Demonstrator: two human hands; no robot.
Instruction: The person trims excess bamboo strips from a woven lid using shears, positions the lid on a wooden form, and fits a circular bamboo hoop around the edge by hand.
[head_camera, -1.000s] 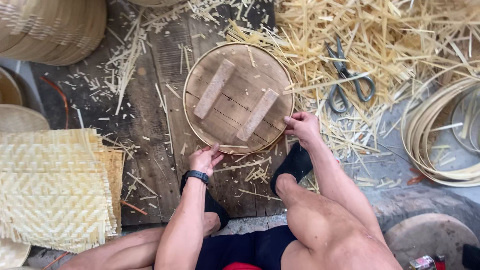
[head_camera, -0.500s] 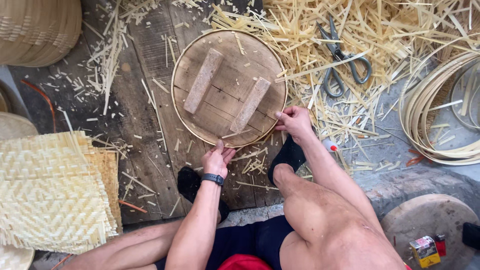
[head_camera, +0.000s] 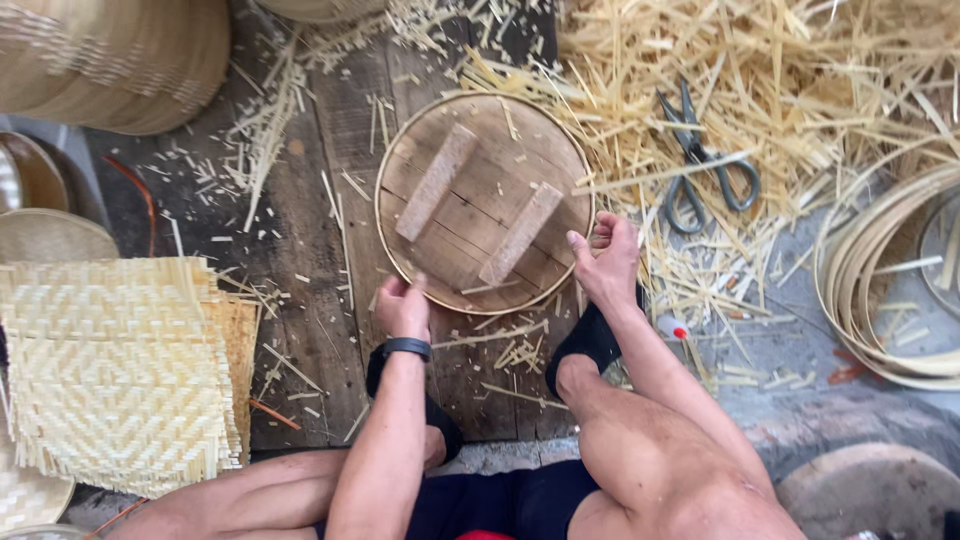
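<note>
Now left hand (head_camera: 403, 308) lower on round board (head_camera: 484, 203).

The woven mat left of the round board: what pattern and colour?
The woven mat shows a pale straw-yellow herringbone weave, clearest in the head view.

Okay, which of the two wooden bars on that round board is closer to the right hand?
The lower-right bar: its near end lies just left of the right hand at the round board's edge. The other bar sits further up-left.
</note>
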